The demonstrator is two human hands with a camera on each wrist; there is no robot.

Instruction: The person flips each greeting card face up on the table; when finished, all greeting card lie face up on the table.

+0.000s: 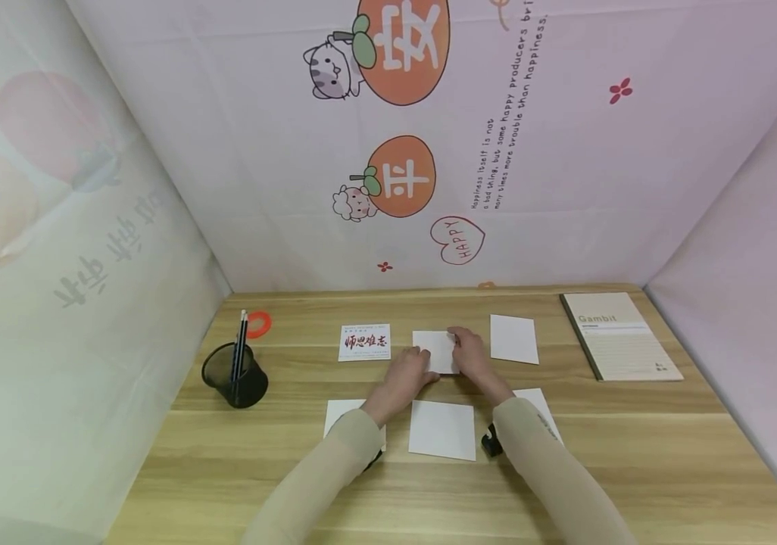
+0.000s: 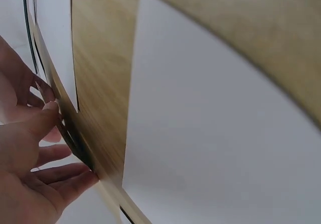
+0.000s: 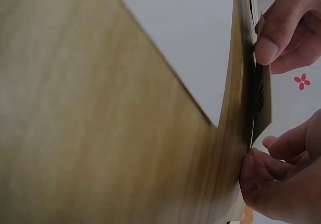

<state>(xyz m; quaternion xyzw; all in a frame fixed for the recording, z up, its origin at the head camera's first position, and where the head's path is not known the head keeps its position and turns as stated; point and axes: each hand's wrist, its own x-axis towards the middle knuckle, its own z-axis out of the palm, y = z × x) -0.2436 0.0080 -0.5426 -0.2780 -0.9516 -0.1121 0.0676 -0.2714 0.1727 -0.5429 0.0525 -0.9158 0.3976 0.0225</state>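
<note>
Near the middle of the desk, a white card (image 1: 438, 350) is between my two hands. My left hand (image 1: 407, 375) pinches its left edge, thumb low and fingertips on top. My right hand (image 1: 472, 357) grips its right edge with curled fingers. In the right wrist view the card (image 3: 263, 103) stands tilted off the desk, dark print on its shaded side; my left thumb (image 3: 267, 49) presses it, and my right hand (image 3: 286, 171) is at its lower corner. In the left wrist view my left hand (image 2: 35, 158) holds its edge.
A card with red characters (image 1: 366, 343) lies face up at left. Blank white cards (image 1: 514, 338) (image 1: 441, 430) lie right and in front; others are partly under my sleeves. A black mesh pen cup (image 1: 235, 375), red ring (image 1: 259, 324) and notebook (image 1: 622, 337) stand around.
</note>
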